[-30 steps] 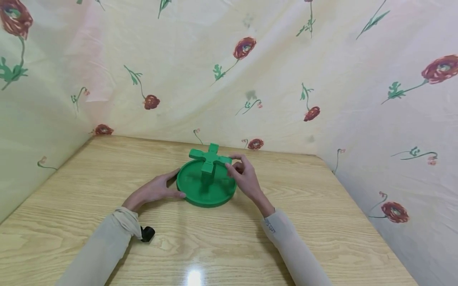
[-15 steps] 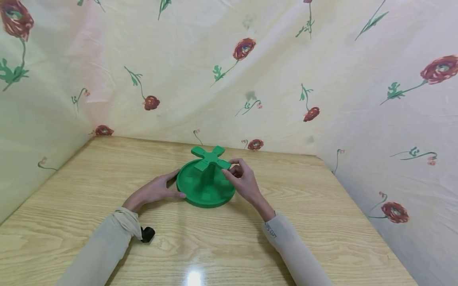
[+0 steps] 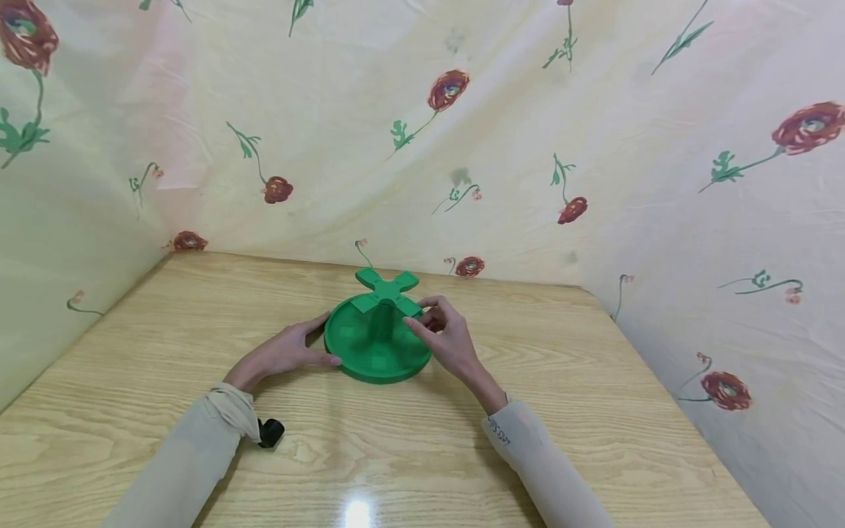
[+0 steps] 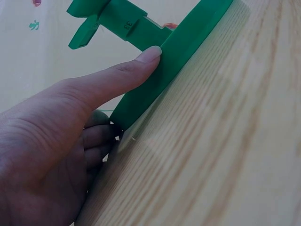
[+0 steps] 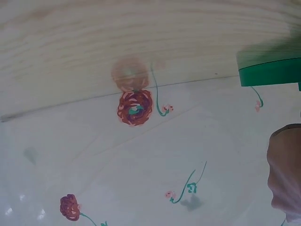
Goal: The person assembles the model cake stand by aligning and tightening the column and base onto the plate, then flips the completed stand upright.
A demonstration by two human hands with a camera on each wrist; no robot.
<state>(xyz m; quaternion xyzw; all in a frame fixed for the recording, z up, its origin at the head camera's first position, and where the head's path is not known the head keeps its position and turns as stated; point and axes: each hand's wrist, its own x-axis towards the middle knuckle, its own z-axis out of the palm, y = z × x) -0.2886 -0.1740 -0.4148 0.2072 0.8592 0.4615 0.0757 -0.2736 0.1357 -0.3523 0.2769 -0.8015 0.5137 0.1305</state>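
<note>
A green round tray (image 3: 379,376) lies on the table, with faint square marks on its floor. A green post rises from its middle and bears a flat green cross-shaped piece (image 3: 386,291). My left hand (image 3: 290,350) grips the tray's left edge. In the left wrist view the thumb lies over the tray's rim (image 4: 174,70), with curled fingers beneath at its side; the post (image 4: 124,20) shows a small number. My right hand (image 3: 449,337) pinches the front-right arm tip of the cross between thumb and fingers. In the right wrist view only part of the right hand (image 5: 286,169) shows.
The wooden table (image 3: 396,455) reaches back to a flowered cloth (image 3: 370,147), which also hangs at both sides. A small black object (image 3: 271,433) sits at the left sleeve's cuff.
The cross-shaped piece has turned clockwise, seen from above, as my right hand moved slightly forward-left towards me with its arm tip. The tray and my left hand have stayed in place.
</note>
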